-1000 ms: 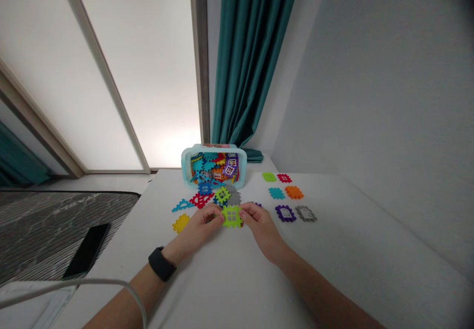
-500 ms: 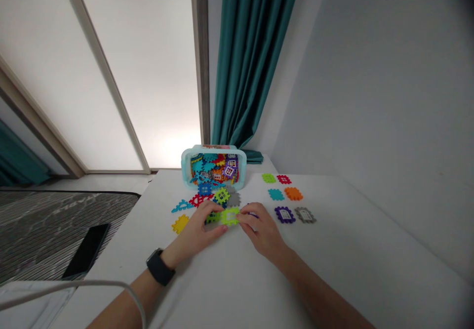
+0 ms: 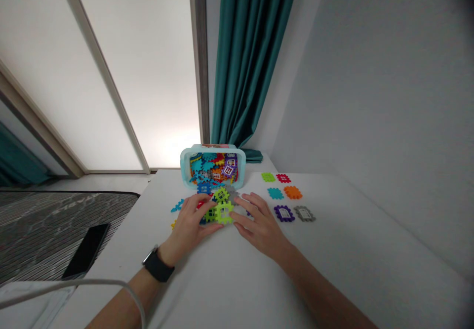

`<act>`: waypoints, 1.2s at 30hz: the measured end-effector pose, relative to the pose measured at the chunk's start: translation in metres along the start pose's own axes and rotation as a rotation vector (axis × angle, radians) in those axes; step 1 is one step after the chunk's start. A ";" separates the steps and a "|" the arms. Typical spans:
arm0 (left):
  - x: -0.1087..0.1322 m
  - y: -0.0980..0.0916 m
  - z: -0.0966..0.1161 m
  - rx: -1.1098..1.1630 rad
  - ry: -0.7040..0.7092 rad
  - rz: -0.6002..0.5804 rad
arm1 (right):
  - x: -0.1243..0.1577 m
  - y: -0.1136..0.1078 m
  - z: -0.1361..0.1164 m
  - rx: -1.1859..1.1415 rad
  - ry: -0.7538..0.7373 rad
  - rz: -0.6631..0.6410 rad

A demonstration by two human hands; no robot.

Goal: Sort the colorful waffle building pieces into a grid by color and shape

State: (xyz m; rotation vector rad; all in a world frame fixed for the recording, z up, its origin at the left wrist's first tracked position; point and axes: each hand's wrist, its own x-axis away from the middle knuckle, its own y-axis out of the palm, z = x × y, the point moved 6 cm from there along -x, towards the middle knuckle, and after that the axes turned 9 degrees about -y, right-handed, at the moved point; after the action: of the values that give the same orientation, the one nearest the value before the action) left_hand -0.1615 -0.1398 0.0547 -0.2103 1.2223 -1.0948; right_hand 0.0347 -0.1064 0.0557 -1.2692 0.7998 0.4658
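A lime-green interlocking building tile [image 3: 224,212] with a window grid stands tilted up between my two hands. A darker green tile [image 3: 211,215] joins it at the left, partly covered by my fingers. My left hand [image 3: 189,225] curls around these green tiles from the left, thumb low and forefinger above. From the right comes my right hand [image 3: 261,226], its fingers apart and their tips close to the tile's right edge; whether they touch it I cannot tell. Another lime tile [image 3: 221,194] lies just behind, beside grey tiles [image 3: 232,190] and a blue one [image 3: 204,188].
A light-blue tub [image 3: 181,166] lies on its side at the back, full of tiles. To the right sit lime, red, teal, orange [image 3: 293,192], purple [image 3: 284,214] and grey [image 3: 304,214] tiles in pairs. A phone [image 3: 86,251] and a white cable [image 3: 92,282] are at the left.
The lime-green tile has swung from lying flatter to standing more upright and shifted slightly left. My right hand's fingers have spread and loosened from its edge.
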 end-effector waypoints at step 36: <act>-0.030 0.022 0.029 -0.136 0.109 -0.085 | 0.009 -0.006 0.032 -0.226 0.246 -0.023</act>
State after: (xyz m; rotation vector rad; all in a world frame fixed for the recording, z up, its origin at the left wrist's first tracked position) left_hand -0.1237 -0.1176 0.0705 -0.3125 1.3981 -1.1086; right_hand 0.0534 -0.0783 0.0558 -1.5651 0.9573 0.3931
